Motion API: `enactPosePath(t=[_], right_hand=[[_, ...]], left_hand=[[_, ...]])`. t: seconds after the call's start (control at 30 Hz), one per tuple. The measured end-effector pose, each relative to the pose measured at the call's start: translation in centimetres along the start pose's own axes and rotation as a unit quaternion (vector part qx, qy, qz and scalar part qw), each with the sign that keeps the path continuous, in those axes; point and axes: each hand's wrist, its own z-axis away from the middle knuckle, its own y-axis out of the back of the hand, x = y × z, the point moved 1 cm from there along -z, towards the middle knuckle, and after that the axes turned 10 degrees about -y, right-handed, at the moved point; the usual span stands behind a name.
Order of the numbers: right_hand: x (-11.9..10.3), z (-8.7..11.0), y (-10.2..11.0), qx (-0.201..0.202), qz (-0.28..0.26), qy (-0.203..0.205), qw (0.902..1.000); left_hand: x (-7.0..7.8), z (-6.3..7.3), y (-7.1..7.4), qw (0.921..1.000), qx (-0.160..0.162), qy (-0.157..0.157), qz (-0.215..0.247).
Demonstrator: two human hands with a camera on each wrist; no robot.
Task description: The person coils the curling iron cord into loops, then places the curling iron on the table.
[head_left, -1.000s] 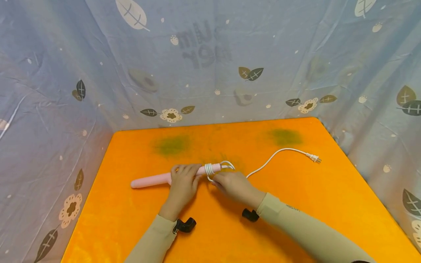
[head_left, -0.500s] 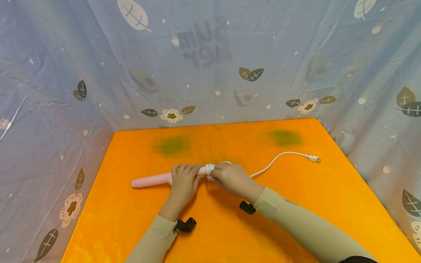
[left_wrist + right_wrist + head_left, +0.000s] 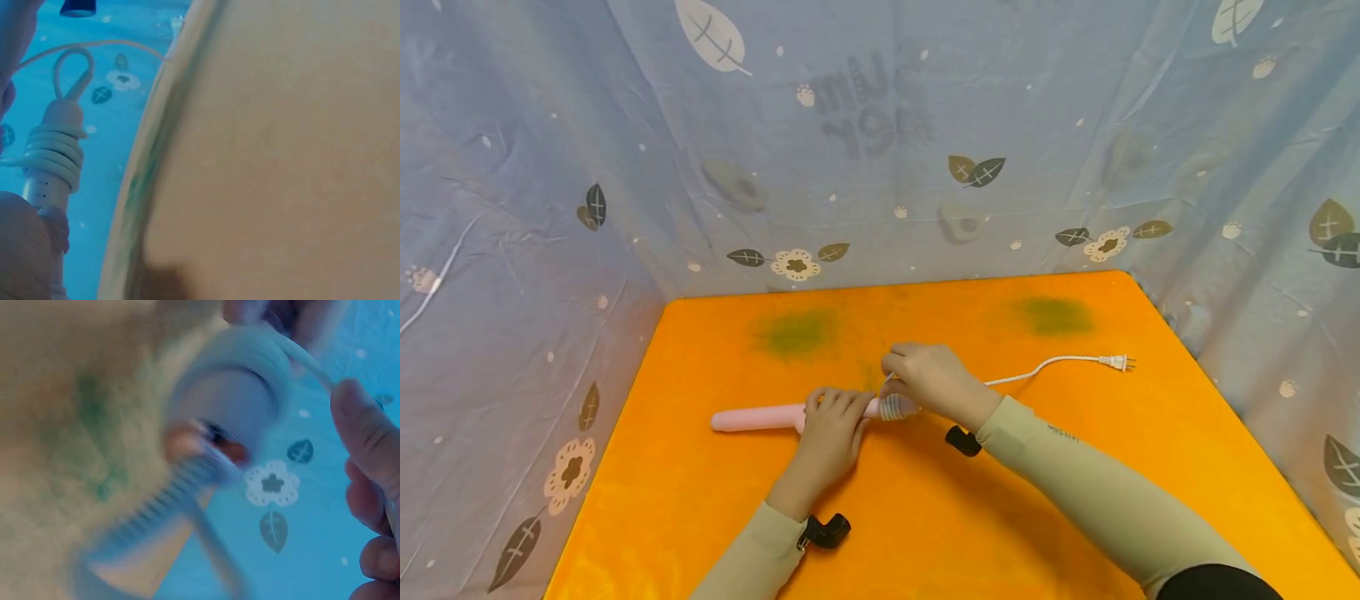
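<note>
A pink curling iron [image 3: 756, 418] lies across the middle of the table, barrel toward the left. My left hand [image 3: 831, 433] grips its handle from above. Several turns of white power cord [image 3: 895, 407] circle the handle's end, and the left wrist view shows these coils [image 3: 55, 153] stacked close together. Beyond them the cord bends in a loop [image 3: 74, 56] out of the handle's tip. Just above and behind the coils, my right hand [image 3: 936, 379] pinches the cord. In the right wrist view the cord stretch [image 3: 306, 359] runs taut from the coils to the thumb [image 3: 359, 419].
The cord's free end trails right along the orange table [image 3: 700, 517] to a two-prong plug [image 3: 1117, 362]. Patterned curtains [image 3: 880, 167] stand around the back and both sides. Black wrist camera mounts [image 3: 829, 531] sit at both cuffs.
My right hand has passed from the near side of the handle up over to its far side, carrying the cord. The handle end has tipped slightly toward me. My left hand keeps its grip.
</note>
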Motion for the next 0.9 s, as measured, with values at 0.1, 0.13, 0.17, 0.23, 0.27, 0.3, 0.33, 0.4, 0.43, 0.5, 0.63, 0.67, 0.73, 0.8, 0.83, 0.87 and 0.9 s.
enactPosePath(t=[0.1,0.13,0.17,0.23,0.27,0.3,0.33,0.4,0.43,0.5,0.63,0.67,0.73,0.8,0.83,0.87,0.9], right_hand=[[0.8,-0.3,0.5,0.001,-0.019,-0.019,0.9996],[1.1,-0.4,0.6,0.003,-0.024,-0.028,0.9993],[1.4,-0.5,0.8,0.004,-0.03,-0.038,0.9988],[2.2,-0.6,0.9,0.007,-0.039,-0.061,0.9974],[2.5,-0.6,0.9,0.007,-0.043,-0.071,0.9965],[2.9,-0.5,0.9,0.005,-0.045,-0.081,0.9957],[3.2,-0.5,0.8,0.002,-0.047,-0.09,0.9948],[3.8,-0.3,0.5,-0.002,-0.053,-0.102,0.9933],[4.0,-0.2,0.3,-0.003,-0.056,-0.106,0.9928],[4.3,-0.1,0.0,-0.002,-0.059,-0.109,0.9923],[4.6,-0.1,-0.5,0.013,-0.067,-0.11,0.9916],[4.6,-0.1,-0.5,0.017,-0.069,-0.109,0.9915],[4.6,-0.1,-0.6,0.022,-0.072,-0.109,0.9911],[4.6,-0.1,-0.6,0.026,-0.074,-0.109,0.991],[4.7,-0.2,-0.6,0.027,-0.073,-0.11,0.9909],[4.7,-0.2,-0.6,0.029,-0.072,-0.111,0.9908],[4.8,-0.2,-0.6,0.03,-0.071,-0.112,0.9907]], left_hand=[[0.2,0.2,-0.1,0.9999,-0.007,0.0,0.008],[0.3,0.3,-0.1,0.9999,-0.008,-0.002,0.012],[0.4,0.4,-0.1,0.9998,-0.008,-0.003,0.016],[0.5,0.6,-0.1,0.9997,-0.006,-0.009,0.022],[0.5,0.7,-0.1,0.9996,-0.005,-0.012,0.025],[0.6,0.8,-0.1,0.9995,-0.004,-0.015,0.029],[0.6,0.9,0.0,0.9993,-0.005,-0.016,0.034],[0.6,0.9,0.2,0.9988,-0.009,-0.014,0.046],[0.7,0.9,0.4,0.9984,-0.013,-0.013,0.054],[0.7,0.9,0.8,0.9974,-0.023,-0.008,0.068],[0.8,0.7,1.4,0.9961,-0.039,-0.003,0.078],[0.8,0.7,1.5,0.9962,-0.04,-0.002,0.078],[0.7,0.6,1.6,0.997,-0.036,-0.003,0.068],[0.6,0.5,1.7,0.9982,-0.032,0.001,0.051],[0.5,0.4,1.8,0.9986,-0.027,0.003,0.045],[0.5,0.4,1.9,0.999,-0.022,0.005,0.038],[0.4,0.4,1.9,0.9993,-0.017,0.008,0.033]])
